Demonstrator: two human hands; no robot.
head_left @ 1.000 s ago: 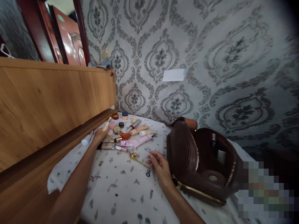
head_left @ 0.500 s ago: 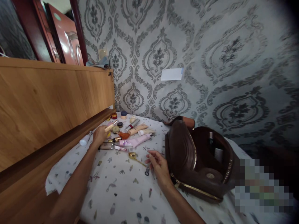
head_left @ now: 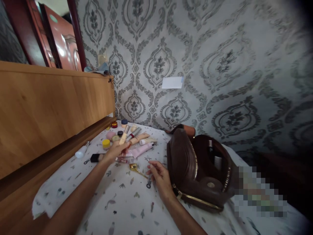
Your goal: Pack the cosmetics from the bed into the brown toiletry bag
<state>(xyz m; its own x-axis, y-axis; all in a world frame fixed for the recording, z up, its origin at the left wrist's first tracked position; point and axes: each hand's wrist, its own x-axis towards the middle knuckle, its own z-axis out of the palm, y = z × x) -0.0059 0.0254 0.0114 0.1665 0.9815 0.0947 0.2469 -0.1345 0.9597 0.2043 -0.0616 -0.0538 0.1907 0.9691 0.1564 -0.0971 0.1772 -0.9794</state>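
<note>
My left hand (head_left: 117, 151) is closed on a slim cream-coloured cosmetic tube (head_left: 123, 138) with a shiny cap, held upright above the loose cosmetics. Under and around that hand lie a pink tube (head_left: 143, 150), a beige tube (head_left: 138, 138), a white-capped tube (head_left: 146, 141) and a silver tube (head_left: 134, 133). A dark-capped bottle (head_left: 95, 158) is by my left wrist. My right hand (head_left: 157, 174) rests half-curled, fingers apart, beside a gold spoon-shaped item (head_left: 133, 167); whether it touches the thin handle is unclear. A small ring (head_left: 148, 185) lies by its fingertips.
An open brown bag (head_left: 181, 156) stands right of my right hand, with a small bottle (head_left: 217, 162) inside. Left are a yellow-lidded jar (head_left: 106, 144) and a white item (head_left: 80, 152). A wooden panel (head_left: 56, 101) borders the bed at left; the patterned wall (head_left: 158, 107) is behind.
My left hand has moved right with the cream-coloured tube, uncovering the yellow-lidded jar and the dark-capped bottle. The view has shifted slightly. My right hand stays beside the gold item.
</note>
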